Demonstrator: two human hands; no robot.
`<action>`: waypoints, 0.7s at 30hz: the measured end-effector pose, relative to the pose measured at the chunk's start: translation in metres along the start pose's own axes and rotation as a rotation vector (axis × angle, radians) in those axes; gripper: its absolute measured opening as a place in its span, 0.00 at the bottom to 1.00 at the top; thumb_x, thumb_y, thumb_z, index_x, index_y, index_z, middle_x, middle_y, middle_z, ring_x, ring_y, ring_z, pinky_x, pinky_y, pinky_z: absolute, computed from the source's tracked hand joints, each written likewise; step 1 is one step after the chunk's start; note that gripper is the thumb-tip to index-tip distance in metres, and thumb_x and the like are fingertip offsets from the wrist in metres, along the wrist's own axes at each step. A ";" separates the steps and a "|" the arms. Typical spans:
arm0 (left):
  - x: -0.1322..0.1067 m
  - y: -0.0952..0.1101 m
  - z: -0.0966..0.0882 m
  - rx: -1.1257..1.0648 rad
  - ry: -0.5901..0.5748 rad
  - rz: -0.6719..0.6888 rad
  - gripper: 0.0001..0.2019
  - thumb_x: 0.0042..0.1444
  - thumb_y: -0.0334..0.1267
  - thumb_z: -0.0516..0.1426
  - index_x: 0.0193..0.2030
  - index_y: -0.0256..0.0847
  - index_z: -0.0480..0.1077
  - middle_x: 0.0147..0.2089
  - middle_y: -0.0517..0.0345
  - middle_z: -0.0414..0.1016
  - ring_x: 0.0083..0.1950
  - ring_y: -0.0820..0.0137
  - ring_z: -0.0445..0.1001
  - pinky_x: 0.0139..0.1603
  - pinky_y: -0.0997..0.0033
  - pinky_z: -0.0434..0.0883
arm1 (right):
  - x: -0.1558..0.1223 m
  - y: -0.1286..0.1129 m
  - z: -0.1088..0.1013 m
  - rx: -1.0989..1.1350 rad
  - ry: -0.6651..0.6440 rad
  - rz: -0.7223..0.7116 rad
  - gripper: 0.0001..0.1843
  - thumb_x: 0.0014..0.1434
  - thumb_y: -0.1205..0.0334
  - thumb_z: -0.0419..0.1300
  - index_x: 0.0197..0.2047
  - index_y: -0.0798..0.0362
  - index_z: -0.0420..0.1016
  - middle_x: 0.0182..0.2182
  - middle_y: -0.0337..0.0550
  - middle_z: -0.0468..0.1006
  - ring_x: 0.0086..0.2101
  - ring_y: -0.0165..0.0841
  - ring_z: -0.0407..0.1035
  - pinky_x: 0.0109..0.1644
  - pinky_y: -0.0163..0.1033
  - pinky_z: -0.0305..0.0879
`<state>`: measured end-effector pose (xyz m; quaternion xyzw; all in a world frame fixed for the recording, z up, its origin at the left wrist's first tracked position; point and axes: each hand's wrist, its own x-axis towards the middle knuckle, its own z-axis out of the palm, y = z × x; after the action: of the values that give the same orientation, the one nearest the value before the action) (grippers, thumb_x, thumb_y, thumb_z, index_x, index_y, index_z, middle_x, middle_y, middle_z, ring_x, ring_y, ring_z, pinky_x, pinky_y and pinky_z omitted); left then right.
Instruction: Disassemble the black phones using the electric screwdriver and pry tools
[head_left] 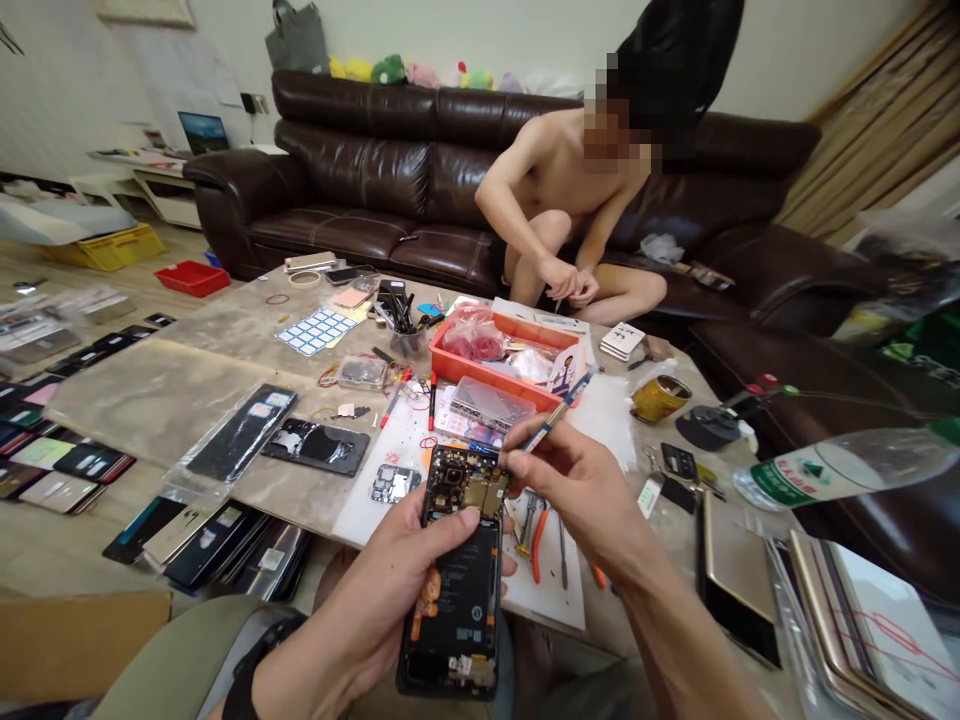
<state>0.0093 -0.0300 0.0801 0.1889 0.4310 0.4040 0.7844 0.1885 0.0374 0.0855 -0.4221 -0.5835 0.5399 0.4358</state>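
Note:
My left hand (409,555) is wrapped round an opened smartphone (454,630), its thumb lying over the circuit board (480,490). The phone's back is off, so the black battery, orange flex cables and camera area show. Pinched in my right hand (574,480) is a slim blue-and-silver hand tool (553,412), slanting up to the right; its tip is too small to make out at the phone's upper right edge. Left of the phone, a silver metal shield plate (395,484) lies on the white mat (360,520). Pliers with orange handles (538,548) lie beneath my right hand.
An orange tray (442,365) of bagged parts and a clear parts box (491,403) stand beyond the phone. Stacked phones (225,545) lie left, a plastic bottle (840,468) and more phone panels (855,600) right. Another person (555,200) sits on the sofa opposite.

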 end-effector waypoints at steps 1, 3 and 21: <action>0.001 0.000 0.000 -0.004 0.006 0.013 0.19 0.57 0.41 0.65 0.52 0.39 0.68 0.38 0.47 0.82 0.32 0.65 0.81 0.30 0.71 0.76 | 0.000 -0.001 0.000 0.012 -0.040 0.030 0.13 0.56 0.55 0.70 0.41 0.51 0.76 0.33 0.37 0.77 0.31 0.28 0.71 0.35 0.33 0.70; 0.002 0.000 0.000 -0.016 0.021 0.033 0.20 0.57 0.40 0.65 0.54 0.40 0.68 0.38 0.48 0.82 0.34 0.64 0.82 0.32 0.70 0.76 | -0.001 -0.002 0.000 0.035 -0.134 0.084 0.13 0.54 0.58 0.71 0.41 0.51 0.78 0.33 0.38 0.78 0.32 0.29 0.72 0.36 0.34 0.71; 0.002 0.001 0.000 -0.055 0.007 0.033 0.15 0.56 0.38 0.65 0.48 0.41 0.68 0.39 0.49 0.82 0.33 0.65 0.81 0.29 0.71 0.76 | 0.006 0.011 -0.006 0.260 0.313 0.033 0.15 0.47 0.54 0.77 0.37 0.47 0.83 0.31 0.36 0.81 0.28 0.27 0.72 0.32 0.32 0.70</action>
<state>0.0096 -0.0280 0.0803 0.1726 0.4195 0.4292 0.7810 0.1931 0.0450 0.0755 -0.4506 -0.4268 0.5456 0.5631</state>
